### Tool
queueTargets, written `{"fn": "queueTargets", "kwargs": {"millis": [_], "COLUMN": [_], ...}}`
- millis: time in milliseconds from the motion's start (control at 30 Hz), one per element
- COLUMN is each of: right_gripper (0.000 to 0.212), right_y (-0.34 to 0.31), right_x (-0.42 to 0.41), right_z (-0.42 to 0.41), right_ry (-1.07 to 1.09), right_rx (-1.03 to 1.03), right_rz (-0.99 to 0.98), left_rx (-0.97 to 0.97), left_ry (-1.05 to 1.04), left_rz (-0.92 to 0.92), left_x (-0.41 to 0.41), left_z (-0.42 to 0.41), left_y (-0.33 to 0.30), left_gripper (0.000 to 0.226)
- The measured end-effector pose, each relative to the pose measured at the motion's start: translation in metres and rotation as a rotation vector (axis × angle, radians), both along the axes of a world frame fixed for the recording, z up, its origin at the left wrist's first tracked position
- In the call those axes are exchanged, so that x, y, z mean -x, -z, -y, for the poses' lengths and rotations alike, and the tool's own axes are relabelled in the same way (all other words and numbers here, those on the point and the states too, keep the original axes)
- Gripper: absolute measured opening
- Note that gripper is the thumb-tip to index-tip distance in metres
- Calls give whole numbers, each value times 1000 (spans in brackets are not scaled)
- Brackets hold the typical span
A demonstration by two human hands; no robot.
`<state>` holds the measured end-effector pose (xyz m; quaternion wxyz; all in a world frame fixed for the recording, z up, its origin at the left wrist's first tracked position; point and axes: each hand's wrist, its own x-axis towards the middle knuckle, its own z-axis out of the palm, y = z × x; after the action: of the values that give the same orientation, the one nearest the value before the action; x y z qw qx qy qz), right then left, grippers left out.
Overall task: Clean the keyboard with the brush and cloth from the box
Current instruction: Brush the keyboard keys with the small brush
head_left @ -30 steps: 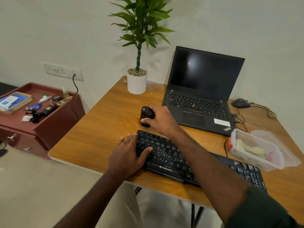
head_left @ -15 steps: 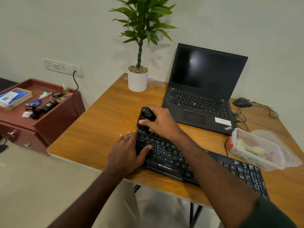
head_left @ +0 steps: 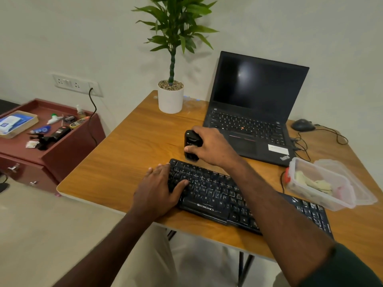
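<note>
Since half a second ago the right hand [head_left: 211, 147] has drawn the black brush [head_left: 191, 148] back off the keyboard [head_left: 217, 195] onto the bench [head_left: 128, 158], fingers curled round it, bristles hidden. The left hand [head_left: 159, 189] lies flat on the keyboard's left end. The right forearm hides mid-keyboard; the box [head_left: 319, 183] holds a blurry cloth [head_left: 313, 183].

Looks forward and down from head height, close over the wooden table [head_left: 124, 154], facing the wall, with both forearms entering from the bottom edge and a side cabinet [head_left: 62, 156] at left.
</note>
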<state>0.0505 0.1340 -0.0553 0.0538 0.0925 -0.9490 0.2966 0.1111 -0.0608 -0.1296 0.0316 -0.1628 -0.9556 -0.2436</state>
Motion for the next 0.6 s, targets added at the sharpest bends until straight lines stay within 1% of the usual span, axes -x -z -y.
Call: {"fn": "queueTargets", "kwargs": {"millis": [67, 133, 200, 267, 333, 433, 467, 533, 600], "right_gripper": [25, 26, 27, 27, 27, 23, 22, 24, 26], "right_y": [-1, 6, 6, -3, -11, -5, 0, 3, -5], "right_x": [-1, -3, -3, 0, 0, -5, -7, -8, -5], "right_z": [9, 16, 10, -3, -11, -5, -2, -4, -16], "right_ry": [-23, -68, -78, -64, -36, -32, -52, -83, -92], "right_rx": [71, 107, 59, -14, -38, 145, 167, 109, -19], "right_rz": [-13, 25, 59, 93, 77, 61, 76, 108, 139], "left_rx": [-4, -13, -5, 4, 15, 12, 8, 8, 12], "left_ry": [2, 6, 5, 0, -5, -5, -6, -9, -17], "left_rz": [5, 4, 1, 0, -4, 0, 2, -4, -2], "left_x": [0, 1, 0, 0, 0, 0, 0, -2, -3], "left_z": [0, 0, 0, 0, -1, -1, -1, -1, -2], "left_y": [0, 0, 0, 0, 0, -1, -2, -3, -5], "left_gripper": [87, 84, 84, 90, 93, 95, 95, 95, 97]}}
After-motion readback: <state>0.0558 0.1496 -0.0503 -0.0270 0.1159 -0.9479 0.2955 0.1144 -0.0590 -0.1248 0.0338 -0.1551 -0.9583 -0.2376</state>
